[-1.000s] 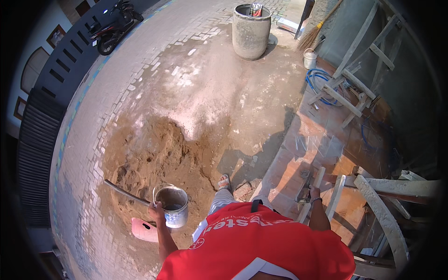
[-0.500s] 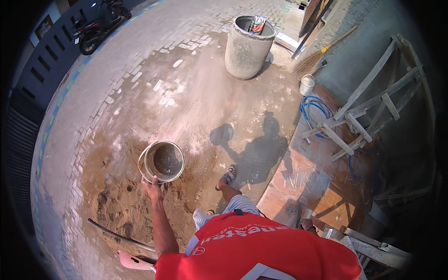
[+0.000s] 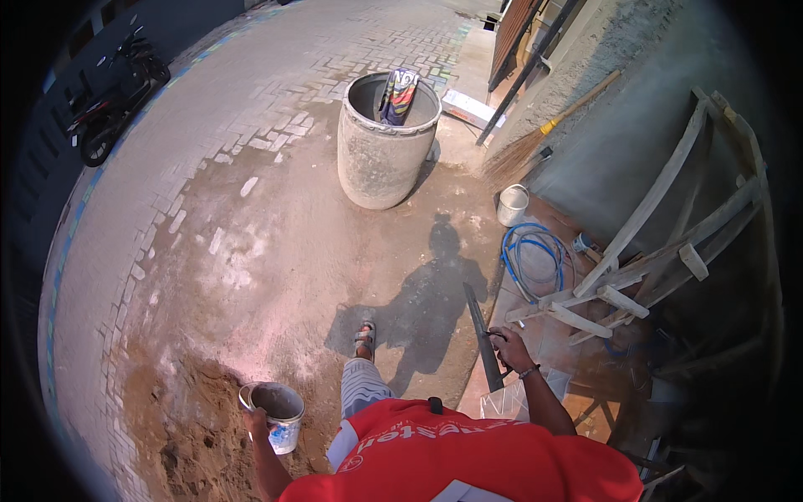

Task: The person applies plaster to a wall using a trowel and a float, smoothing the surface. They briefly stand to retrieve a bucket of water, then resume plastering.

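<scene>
My left hand (image 3: 256,422) is closed on the rim or handle of a small, dirty pale bucket (image 3: 285,432) at the lower left, beside the sand; which part it grips I cannot tell. The bucket tilts slightly and its visible inside looks grey. On the right, my right hand (image 3: 512,350) grips the handle of a plastering trowel (image 3: 480,332). The trowel's long dark blade shows nearly edge-on, over the border between the ground and the reddish tiles.
Ahead stands a large grey drum (image 3: 384,163) with a colourful packet (image 3: 399,98) at its rim. A small white pail (image 3: 513,205), coiled blue hose (image 3: 533,259), broom (image 3: 544,130) and wooden frame (image 3: 648,268) lie to the right. Sand (image 3: 188,427) is heaped at left; a motorbike (image 3: 120,96) is parked farther off.
My left hand has lowered the bucket toward me and left. My right hand has come up into plain view with the trowel. The drum appears closer and one foot has stepped forward.
</scene>
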The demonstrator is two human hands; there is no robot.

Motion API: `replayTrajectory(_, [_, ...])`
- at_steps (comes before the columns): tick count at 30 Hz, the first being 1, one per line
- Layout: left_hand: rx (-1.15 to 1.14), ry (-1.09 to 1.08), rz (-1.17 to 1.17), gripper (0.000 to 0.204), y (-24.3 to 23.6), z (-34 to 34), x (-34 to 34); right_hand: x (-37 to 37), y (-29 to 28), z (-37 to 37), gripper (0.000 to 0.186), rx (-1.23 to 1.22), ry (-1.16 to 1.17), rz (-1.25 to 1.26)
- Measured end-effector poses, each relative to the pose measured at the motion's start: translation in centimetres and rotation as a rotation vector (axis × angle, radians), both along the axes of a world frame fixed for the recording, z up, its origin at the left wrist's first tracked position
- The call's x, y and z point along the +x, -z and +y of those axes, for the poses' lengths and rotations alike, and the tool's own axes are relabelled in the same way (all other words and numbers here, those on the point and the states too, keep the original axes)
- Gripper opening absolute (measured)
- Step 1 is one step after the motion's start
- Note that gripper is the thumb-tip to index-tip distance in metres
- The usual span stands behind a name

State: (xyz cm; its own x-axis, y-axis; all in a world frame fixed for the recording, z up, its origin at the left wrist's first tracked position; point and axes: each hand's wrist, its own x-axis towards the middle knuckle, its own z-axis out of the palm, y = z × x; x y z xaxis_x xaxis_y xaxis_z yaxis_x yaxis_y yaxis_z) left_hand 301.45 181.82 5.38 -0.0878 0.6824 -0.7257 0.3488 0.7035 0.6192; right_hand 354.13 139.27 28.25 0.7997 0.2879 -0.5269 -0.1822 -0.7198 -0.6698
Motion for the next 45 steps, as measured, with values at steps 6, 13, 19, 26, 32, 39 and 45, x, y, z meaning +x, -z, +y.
replayTrajectory(6, [0.013, 0.238, 0.331, 0.047, -2.2, 9.6, 20.6, 8.3, 11.3, -6.8, 0.02, -0.271, 0.176, -0.011])
replayTrajectory(13, [0.467, 0.647, -0.255, 0.032, -16.6, 19.9, 48.3, 17.2, 21.2, -16.8, 0.033, -0.922, -0.844, -0.058])
replayTrajectory(19, [0.613, 0.798, -0.398, 0.024, -28.5, 24.8, 75.0, 34.3, 25.2, -9.8, 0.03, -0.723, -0.387, -0.179])
replayTrajectory(26, [0.395, 0.802, -0.453, 0.021, -28.7, 30.3, 96.9, 55.0, 4.9, 10.7, 0.025, -0.018, 0.29, 0.085])
replayTrajectory(32, [0.284, 0.907, -0.151, 0.03, -16.3, 31.1, 111.9, 58.9, 4.3, 9.7, 0.027, -0.107, 0.375, 0.071])
replayTrajectory(39, [0.122, 0.894, 0.416, 0.04, 3.9, 30.1, 114.3, 47.3, 5.3, 4.3, 0.02, -0.378, 0.836, 0.349])
replayTrajectory(45, [0.065, 0.8, 0.674, 0.039, 9.5, 29.9, 108.8, 39.4, 0.4, 3.4, 0.02, -0.536, 0.898, 0.443])
